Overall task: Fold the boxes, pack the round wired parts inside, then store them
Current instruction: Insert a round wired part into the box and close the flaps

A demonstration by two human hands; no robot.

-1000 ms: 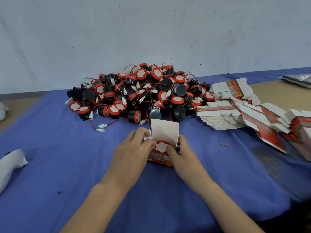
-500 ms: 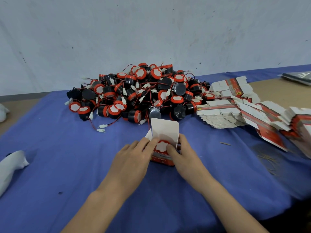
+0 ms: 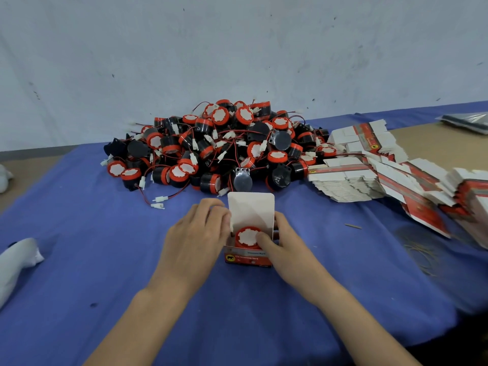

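"Starting wide, what lay before you?"
"A blue cloth (image 3: 79, 260) over the table (image 3: 435, 143), and at its far side a heap of round wired parts (image 3: 224, 149) — black bodies, red caps, white plugs. To the right of the heap lay fanned stacks of flat boxes (image 3: 351, 180)."
"And the one folded box (image 3: 248, 257)?"
"It stood upright on the cloth just near me, its white lid flap (image 3: 250, 210) raised at the back. My left hand (image 3: 195, 239) gripped its left wall, fingers curled at the edge. My right hand (image 3: 287, 249) clasped the right wall, fingers behind it."
"The part?"
"One round part (image 3: 245, 237) sat inside the box, white face up — my right thumb (image 3: 261, 237) pressed on it."
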